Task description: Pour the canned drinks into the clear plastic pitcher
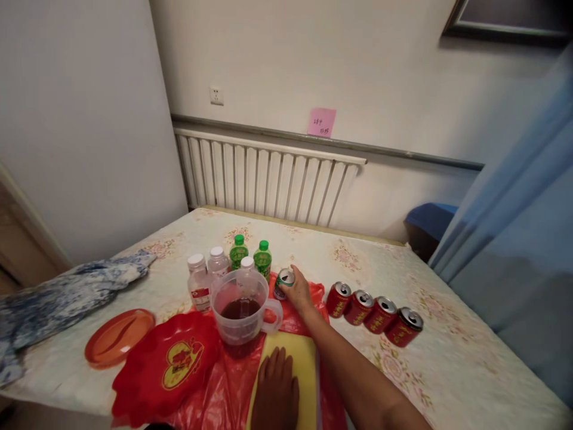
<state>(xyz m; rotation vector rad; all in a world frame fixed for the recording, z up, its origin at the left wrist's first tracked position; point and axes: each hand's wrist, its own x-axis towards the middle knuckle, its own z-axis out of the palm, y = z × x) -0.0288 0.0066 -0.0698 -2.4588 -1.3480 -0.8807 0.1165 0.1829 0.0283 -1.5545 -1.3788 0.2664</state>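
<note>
A: Right hand is out at frame centre, fingers curled round the green can. Closed on it, looks like a side grip.

B: Can orientation?

A: Long axis roughly upright, tipped slightly; open top faces the camera. It sits at the hand's left edge, just right of the clear jug and in front of the two green bottles.

B: Left hand?

A: Left hand lies flat, palm down, fingers together on the yellow board at bottom centre. Holds nothing. Well short of the can, so the right hand is the nearer one.

B: Anything else close?

A: Four red cans in a row to the right, apart from the hand. All on the patterned surface.
</note>
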